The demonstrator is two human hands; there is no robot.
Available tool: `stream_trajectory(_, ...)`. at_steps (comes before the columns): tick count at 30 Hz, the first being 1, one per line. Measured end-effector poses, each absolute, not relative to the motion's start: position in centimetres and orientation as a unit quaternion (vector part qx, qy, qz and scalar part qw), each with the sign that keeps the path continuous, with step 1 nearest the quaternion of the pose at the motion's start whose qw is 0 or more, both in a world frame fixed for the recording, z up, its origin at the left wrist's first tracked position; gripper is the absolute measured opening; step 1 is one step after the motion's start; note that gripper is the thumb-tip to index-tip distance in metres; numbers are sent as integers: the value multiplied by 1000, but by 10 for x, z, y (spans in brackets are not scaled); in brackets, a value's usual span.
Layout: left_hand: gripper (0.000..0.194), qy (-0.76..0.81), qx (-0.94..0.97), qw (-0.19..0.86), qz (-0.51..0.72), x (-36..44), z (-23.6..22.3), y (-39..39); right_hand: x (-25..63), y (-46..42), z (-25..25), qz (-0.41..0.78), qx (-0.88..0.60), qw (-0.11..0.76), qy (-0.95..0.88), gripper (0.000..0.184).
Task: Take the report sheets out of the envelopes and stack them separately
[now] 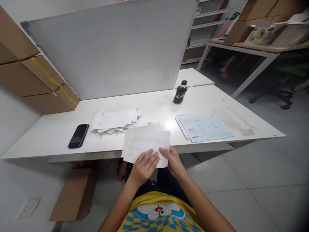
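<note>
Matt paper sheets (147,143), glossy phone (78,135)

On the desk (60,129), the held sheets (147,143) overhang the near edge at six o'clock, the left hand (143,167) and right hand (172,161) side by side on their near edge. The phone (78,135) lies at nine o'clock. A loose pile (116,120) sits at eleven o'clock, just behind the sheets. The forms (205,126) lie at three o'clock. The bottle (181,92) stands at one o'clock, before the board (116,48). A box (74,193) lies under the desk.
</note>
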State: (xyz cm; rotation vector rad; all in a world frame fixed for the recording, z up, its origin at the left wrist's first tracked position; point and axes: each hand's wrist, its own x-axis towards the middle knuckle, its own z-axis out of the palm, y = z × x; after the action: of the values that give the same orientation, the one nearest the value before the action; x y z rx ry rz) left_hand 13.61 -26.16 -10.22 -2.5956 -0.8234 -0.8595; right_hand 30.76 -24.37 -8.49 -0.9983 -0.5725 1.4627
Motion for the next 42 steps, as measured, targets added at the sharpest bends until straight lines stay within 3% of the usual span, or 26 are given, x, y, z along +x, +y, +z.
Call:
stream_trajectory(7, 84, -576, -673, -54, -461, 121, -130, -238, 359, -224, -79, 462, -513, 633, -350, 38)
stream_trajectory(10, 82, -583, -626, -131, -501, 129, -108, -209, 372, -216, -68, 392, -529, 628, -414, 33)
stream_trajectory(15, 52, -497, -620, -238, -559, 138, -76, -171, 372, -203, -70, 368, -532, 652, -396, 35)
stream_trajectory(18, 38, -495, -569, -255, -605, 140, -79, -169, 369, -200, -78, 378, -534, 666, -359, 37)
stream_trajectory(23, 34, -500, -536, -264, -627, 142, -94, -181, 362, -204, -83, 378, -521, 678, -355, 37)
stream_trajectory(30, 33, -530, -428, -115, -723, 137, -97, -186, 346, -208, -91, 376, -516, 665, -388, 36)
stream_trajectory(38, 33, -582, -493, -255, -594, 136, -95, -180, 337, -211, -97, 345, -547, 602, -469, 35)
stream_trajectory(42, 32, -581, -466, -283, -604, 120, -93, -168, 352, -209, -73, 313, -570, 566, -507, 35)
